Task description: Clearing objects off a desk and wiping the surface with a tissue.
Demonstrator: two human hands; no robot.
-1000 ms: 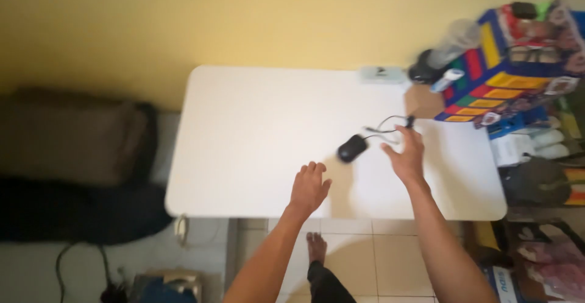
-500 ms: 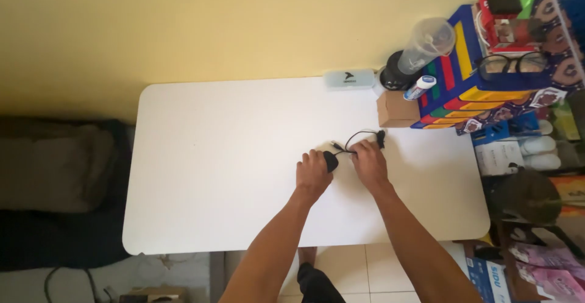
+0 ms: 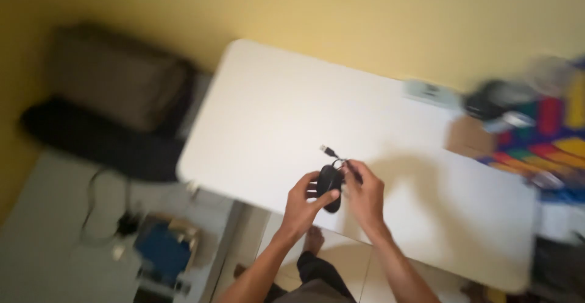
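Note:
My left hand (image 3: 303,204) grips a black computer mouse (image 3: 329,183), lifted above the near edge of the white table (image 3: 268,114). My right hand (image 3: 364,192) is closed on the mouse's black cable right beside the mouse. The cable's plug end (image 3: 328,151) sticks out toward the wall above my fingers. The view is tilted and blurred.
A pale flat box (image 3: 434,93), a dark round object (image 3: 487,104) and a brown cardboard box (image 3: 468,136) stand at the table's far right. A colourful rack (image 3: 551,126) is beside them. A dark cushion (image 3: 103,99) lies left of the table; cords and a blue object (image 3: 163,251) on the floor.
Both hands have lifted the mouse and its cable off the table and drawn them toward me. The loose cable loop is now gathered in my right hand. The camera swung left and tilted.

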